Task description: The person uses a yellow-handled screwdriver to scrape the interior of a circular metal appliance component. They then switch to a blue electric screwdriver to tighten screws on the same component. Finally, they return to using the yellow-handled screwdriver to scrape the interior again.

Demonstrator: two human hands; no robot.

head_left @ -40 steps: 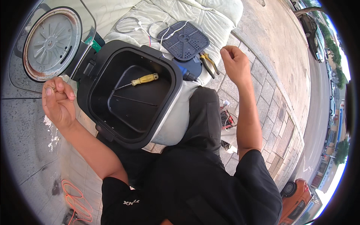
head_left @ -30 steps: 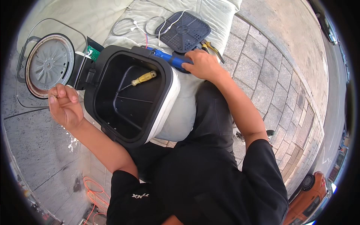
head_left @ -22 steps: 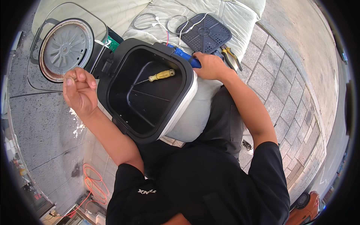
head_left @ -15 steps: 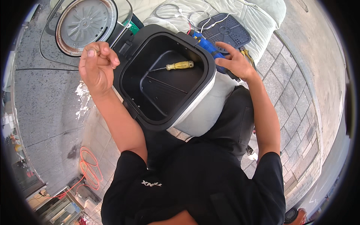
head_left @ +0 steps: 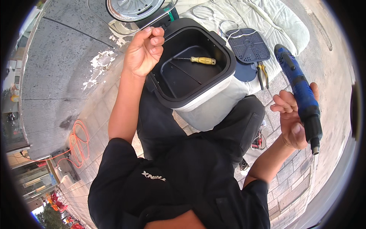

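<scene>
My right hand (head_left: 293,128), out at the right, is closed around a blue and black electric screwdriver (head_left: 296,82). Its metal tip points down toward me. My left hand (head_left: 145,51) is raised at the left rim of a square appliance body (head_left: 232,63) with a black inside. The left fingers are curled in against the thumb; whether something small lies in them is hidden. Inside the body lie a yellow-handled screwdriver (head_left: 204,60) and a thin dark rod (head_left: 187,73).
Past the body's far left side is a round metal plate (head_left: 137,8) in an open lid. A perforated black tray (head_left: 249,45) and yellow-black pliers (head_left: 263,75) lie at the right on a pale padded cover (head_left: 282,23). Coiled orange cord (head_left: 79,143) rests on the paving.
My right hand has lifted the electric screwdriver from beside the appliance body and carried it right. My left hand stays curled near the left rim. The whole view has shifted.
</scene>
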